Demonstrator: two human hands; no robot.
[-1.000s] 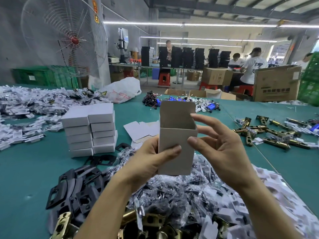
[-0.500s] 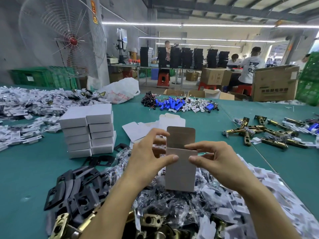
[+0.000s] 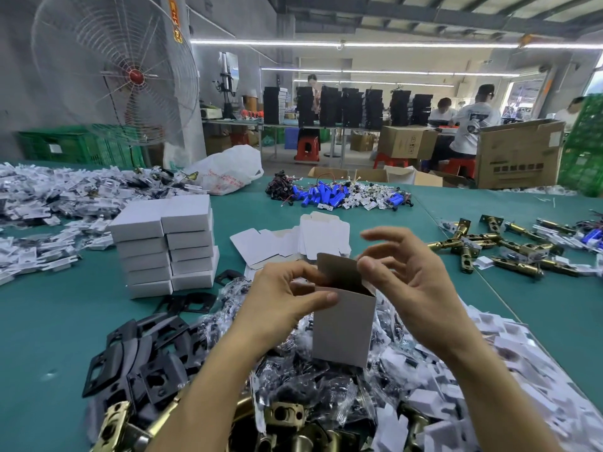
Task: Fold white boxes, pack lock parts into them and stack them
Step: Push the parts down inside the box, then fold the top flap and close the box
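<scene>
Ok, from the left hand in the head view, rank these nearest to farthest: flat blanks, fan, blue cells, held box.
1. held box, gripped by the left hand
2. flat blanks, just beyond on the table
3. blue cells, mid-table
4. fan, far left

Ten closed white boxes (image 3: 164, 246) stacked, one open box (image 3: 342, 327), one fan (image 3: 114, 73).

A large wire-caged fan (image 3: 135, 75) with a red hub stands far left, above green plastic crates (image 3: 65, 145). A white plastic bag (image 3: 228, 171) slumps at the far edge of the teal-covered table (image 3: 32, 337). Beyond it, tall black stacks (image 3: 329, 106) line a far bench, with a red stool (image 3: 306, 148) below. Far right, a person in a white shirt (image 3: 473, 125) sits beside a big cardboard carton (image 3: 518, 154). Tube lights (image 3: 359, 44) run overhead.
</scene>
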